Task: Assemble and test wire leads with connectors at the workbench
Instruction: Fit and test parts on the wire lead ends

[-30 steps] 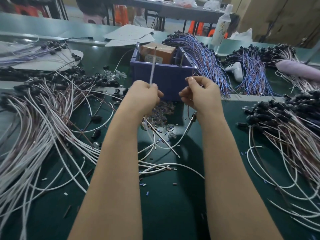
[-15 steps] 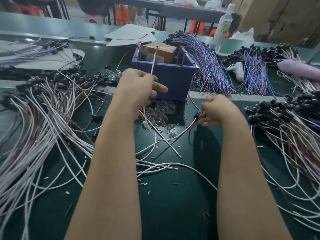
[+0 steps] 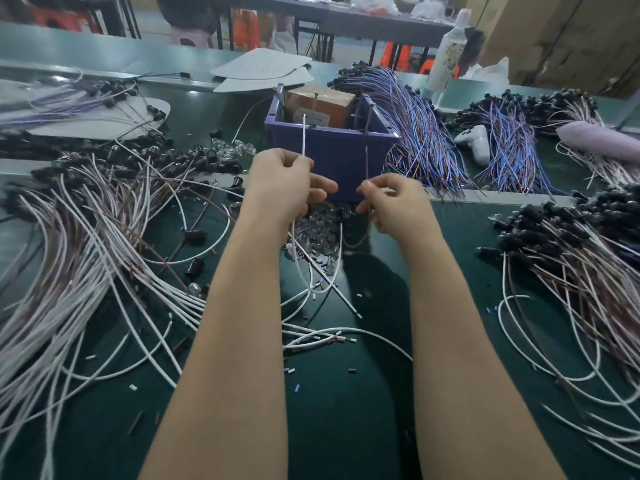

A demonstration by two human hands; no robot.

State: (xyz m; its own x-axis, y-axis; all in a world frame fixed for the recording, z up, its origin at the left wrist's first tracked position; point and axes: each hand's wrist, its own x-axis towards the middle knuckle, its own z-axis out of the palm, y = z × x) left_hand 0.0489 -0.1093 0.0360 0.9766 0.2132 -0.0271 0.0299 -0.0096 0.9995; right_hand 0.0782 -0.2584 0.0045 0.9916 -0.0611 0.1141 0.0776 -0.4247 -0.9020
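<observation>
Hands first, from your head view: your left hand (image 3: 282,183) pinches a white lead (image 3: 303,140) upright and your right hand (image 3: 394,202) pinches a brown lead (image 3: 366,161). Both are raised just in front of the blue bin (image 3: 329,157), close together but not touching. Slack loops hang into the clear bulbs (image 3: 318,230) below you, so a sharp tug would likely snag them or scatter bulbs. The bin holds a cardboard box (image 3: 320,105), and metal pins (image 3: 370,114) stand at its rim.
</observation>
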